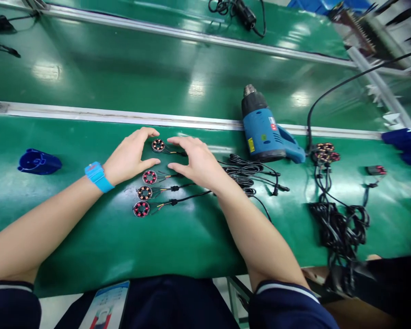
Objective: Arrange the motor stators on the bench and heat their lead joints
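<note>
Several small round motor stators with copper or pink windings lie in a column on the green bench. The topmost stator [158, 145] sits between my two hands. My left hand [132, 155], a blue band on its wrist, is open just left of it, thumb and fingers apart. From the right my right hand [197, 160] comes in open, its fingers over the wires of the upper stators. Below lie a pink-wound stator [150, 177], a copper-wound stator [144, 193] and a lowest pink stator [141, 209]. Their black cables [245, 172] run rightward, partly hidden under my right hand.
A blue heat gun [263, 128] stands behind on the right, its cord trailing away. A dark blue plastic cup [39, 161] lies at the left. Further right are more stators [325, 153] with bundled cables [340, 224]. A metal rail [123, 115] crosses behind.
</note>
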A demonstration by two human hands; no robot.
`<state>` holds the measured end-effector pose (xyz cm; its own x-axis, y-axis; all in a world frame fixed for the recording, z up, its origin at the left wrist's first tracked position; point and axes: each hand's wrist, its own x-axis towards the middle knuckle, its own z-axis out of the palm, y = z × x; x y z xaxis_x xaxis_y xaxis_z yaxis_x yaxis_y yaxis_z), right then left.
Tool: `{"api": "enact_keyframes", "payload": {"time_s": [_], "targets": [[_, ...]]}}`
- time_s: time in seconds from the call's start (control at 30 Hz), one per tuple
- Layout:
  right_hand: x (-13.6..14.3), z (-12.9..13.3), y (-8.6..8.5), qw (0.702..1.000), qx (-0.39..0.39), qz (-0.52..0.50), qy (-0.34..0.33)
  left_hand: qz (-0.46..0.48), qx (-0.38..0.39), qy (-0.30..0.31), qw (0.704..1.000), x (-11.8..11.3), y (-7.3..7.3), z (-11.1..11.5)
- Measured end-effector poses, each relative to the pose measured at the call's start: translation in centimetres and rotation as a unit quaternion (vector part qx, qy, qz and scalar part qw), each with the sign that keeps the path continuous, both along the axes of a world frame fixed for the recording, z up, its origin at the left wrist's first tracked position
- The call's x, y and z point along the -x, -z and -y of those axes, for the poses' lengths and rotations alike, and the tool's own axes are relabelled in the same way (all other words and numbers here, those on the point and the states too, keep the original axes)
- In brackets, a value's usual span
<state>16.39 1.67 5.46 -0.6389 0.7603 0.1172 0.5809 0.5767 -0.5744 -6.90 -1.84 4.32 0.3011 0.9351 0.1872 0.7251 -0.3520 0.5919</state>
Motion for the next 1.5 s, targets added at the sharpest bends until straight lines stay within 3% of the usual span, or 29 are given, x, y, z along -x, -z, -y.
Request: {"api": "enact_keyframes", "payload": {"time_s": [0.17, 0.37, 0.43, 0.53, 0.6, 0.67, 0.93, 1.07, 1.17, 1.3, 1.5], "targets": [[1.3, -0.8, 2.0, 0.997, 0.041, -0.062, -0.01, 0.054, -0.005, 0.023, 0.998, -1.0, 1.5, -1.5], [0.9, -1.2, 2.1, 0.982, 0.143, -0.117, 0.022, -0.004, -0.064, 0.017, 0.998, -0.6, 1.1, -0.5], [0.7, -1.3, 1.9, 0.965, 0.215, -0.151, 0.021, -0.019, -0.089, 0.026, 0.996, -0.6, 0.9, -0.2], [0.6, -1.4, 1.8, 0.912, 0.335, -0.235, 0.02, -0.02, -0.106, 0.038, 0.993, -0.8, 0.6, 0.2], [0.7, -1.4, 1.8, 0.882, 0.383, -0.275, 0.024, -0.014, -0.104, 0.042, 0.994, -0.9, 0.4, 0.3], [0.7, -1.4, 1.9, 0.873, 0.398, -0.279, 0.03, -0.015, -0.09, 0.039, 0.995, -0.9, 0.1, 0.3], [0.8, -0.4, 1.9, 0.959, 0.241, -0.144, -0.032, -0.039, 0.046, 0.144, 0.988, 1.0, -1.0, -0.2], [0.4, 0.1, 0.9, 0.98, 0.173, -0.076, -0.058, -0.063, 0.085, 0.167, 0.98, 1.4, -1.8, -0.1], [-0.5, 0.2, -0.5, 0.986, 0.134, -0.083, -0.054, -0.081, 0.085, 0.176, 0.977, 1.4, -2.3, 0.1], [-1.7, 0.1, -2.2, 0.99, 0.084, -0.112, -0.008, -0.085, 0.052, 0.109, 0.989, 1.9, -2.3, -0.2], [-1.9, 0.5, -3.0, 0.995, 0.04, -0.089, 0.005, -0.123, -0.03, -0.113, 0.986, 5.4, -0.3, -2.4]]}}
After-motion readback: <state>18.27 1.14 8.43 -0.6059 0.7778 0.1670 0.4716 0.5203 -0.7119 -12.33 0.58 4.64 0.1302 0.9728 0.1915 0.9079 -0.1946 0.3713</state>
